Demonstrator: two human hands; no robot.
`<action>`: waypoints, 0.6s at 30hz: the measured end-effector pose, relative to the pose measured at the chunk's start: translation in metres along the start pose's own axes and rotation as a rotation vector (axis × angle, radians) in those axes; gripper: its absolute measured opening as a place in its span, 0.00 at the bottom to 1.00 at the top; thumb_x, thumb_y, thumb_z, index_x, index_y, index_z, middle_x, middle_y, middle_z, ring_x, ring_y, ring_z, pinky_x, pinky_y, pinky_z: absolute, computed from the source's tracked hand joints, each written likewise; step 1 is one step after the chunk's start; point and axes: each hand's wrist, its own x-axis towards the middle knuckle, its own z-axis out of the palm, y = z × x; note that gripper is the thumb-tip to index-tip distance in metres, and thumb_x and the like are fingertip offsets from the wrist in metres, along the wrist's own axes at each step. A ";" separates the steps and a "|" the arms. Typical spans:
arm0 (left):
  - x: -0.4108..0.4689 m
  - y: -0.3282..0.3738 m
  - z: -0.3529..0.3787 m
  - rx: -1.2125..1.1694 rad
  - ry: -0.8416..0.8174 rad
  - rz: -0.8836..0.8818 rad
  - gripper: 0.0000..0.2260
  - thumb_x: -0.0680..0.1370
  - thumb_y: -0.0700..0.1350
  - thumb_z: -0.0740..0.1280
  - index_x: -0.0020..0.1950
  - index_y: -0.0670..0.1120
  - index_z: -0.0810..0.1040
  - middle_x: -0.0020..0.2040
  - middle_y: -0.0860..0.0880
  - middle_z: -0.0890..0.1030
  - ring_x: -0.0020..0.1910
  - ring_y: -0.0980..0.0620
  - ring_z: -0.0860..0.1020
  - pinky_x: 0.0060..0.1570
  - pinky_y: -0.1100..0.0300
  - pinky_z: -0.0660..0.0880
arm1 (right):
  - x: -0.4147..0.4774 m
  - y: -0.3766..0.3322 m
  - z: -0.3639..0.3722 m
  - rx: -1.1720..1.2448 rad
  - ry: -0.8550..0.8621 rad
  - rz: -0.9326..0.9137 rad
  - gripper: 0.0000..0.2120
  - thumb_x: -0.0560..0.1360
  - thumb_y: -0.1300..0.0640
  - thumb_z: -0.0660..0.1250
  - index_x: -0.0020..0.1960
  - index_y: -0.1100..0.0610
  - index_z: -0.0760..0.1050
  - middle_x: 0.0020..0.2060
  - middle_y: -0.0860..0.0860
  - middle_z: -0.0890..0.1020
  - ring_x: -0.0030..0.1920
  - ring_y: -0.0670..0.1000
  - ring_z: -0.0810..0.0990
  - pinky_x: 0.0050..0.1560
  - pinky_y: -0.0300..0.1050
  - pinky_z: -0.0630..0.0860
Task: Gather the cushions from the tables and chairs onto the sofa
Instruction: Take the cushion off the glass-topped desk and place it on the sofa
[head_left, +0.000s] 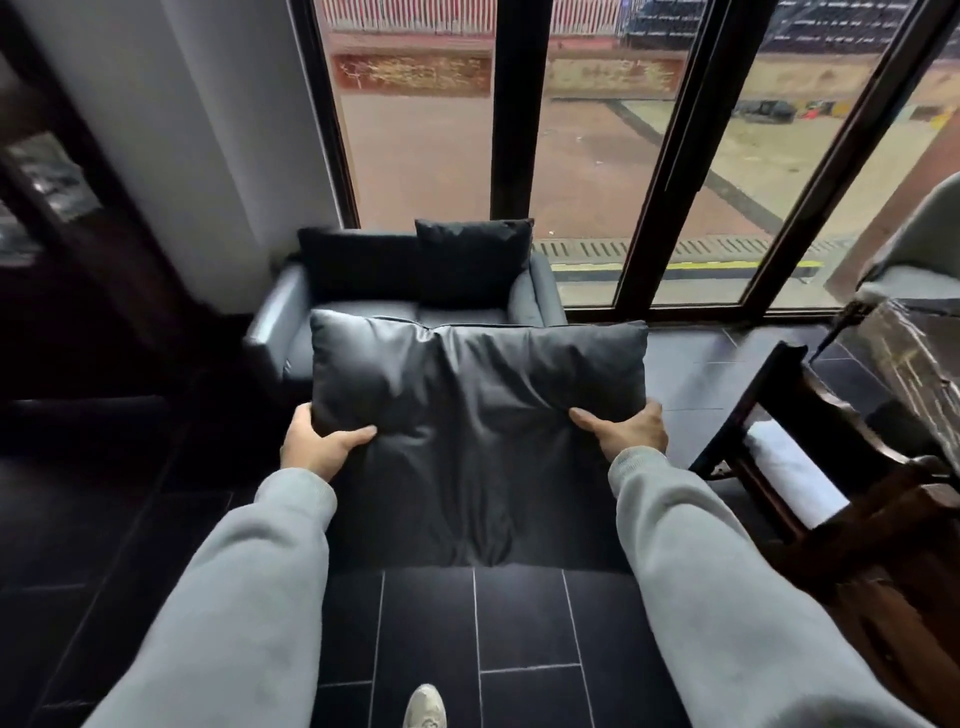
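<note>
A large dark grey cushion (478, 400) hangs in front of me, held out over the floor. My left hand (319, 441) grips its left edge and my right hand (626, 428) grips its right edge. Beyond it stands a small dark sofa (270, 327) under the window. Two dark cushions lean against the sofa's back: one on the left (358, 265) and one on the right (472, 260). The held cushion hides most of the sofa's seat.
A dark wooden chair (810, 467) with a white seat pad stands at the right, next to a table edge (909, 358). Tall windows (587, 156) rise behind the sofa. A white wall (208, 130) and dark furniture are at the left. My shoe (425, 706) is on dark floor tiles.
</note>
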 end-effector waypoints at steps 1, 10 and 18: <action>0.022 0.007 -0.008 0.002 0.011 0.002 0.31 0.68 0.44 0.84 0.68 0.46 0.76 0.58 0.47 0.83 0.58 0.45 0.81 0.61 0.51 0.76 | 0.008 -0.016 0.018 0.006 -0.010 -0.007 0.47 0.60 0.43 0.86 0.70 0.61 0.68 0.63 0.58 0.80 0.65 0.62 0.77 0.65 0.52 0.73; 0.188 0.033 -0.046 -0.031 0.065 0.002 0.34 0.66 0.45 0.84 0.69 0.49 0.75 0.58 0.50 0.82 0.57 0.47 0.80 0.61 0.53 0.76 | 0.079 -0.114 0.153 0.072 -0.053 -0.024 0.48 0.60 0.45 0.87 0.71 0.58 0.68 0.63 0.55 0.81 0.65 0.59 0.78 0.67 0.52 0.74; 0.326 0.031 -0.030 -0.086 0.140 -0.047 0.31 0.64 0.46 0.85 0.63 0.52 0.75 0.56 0.52 0.83 0.58 0.46 0.82 0.63 0.48 0.77 | 0.192 -0.170 0.274 0.069 -0.129 -0.069 0.49 0.58 0.46 0.88 0.71 0.57 0.69 0.62 0.54 0.81 0.65 0.58 0.78 0.65 0.45 0.72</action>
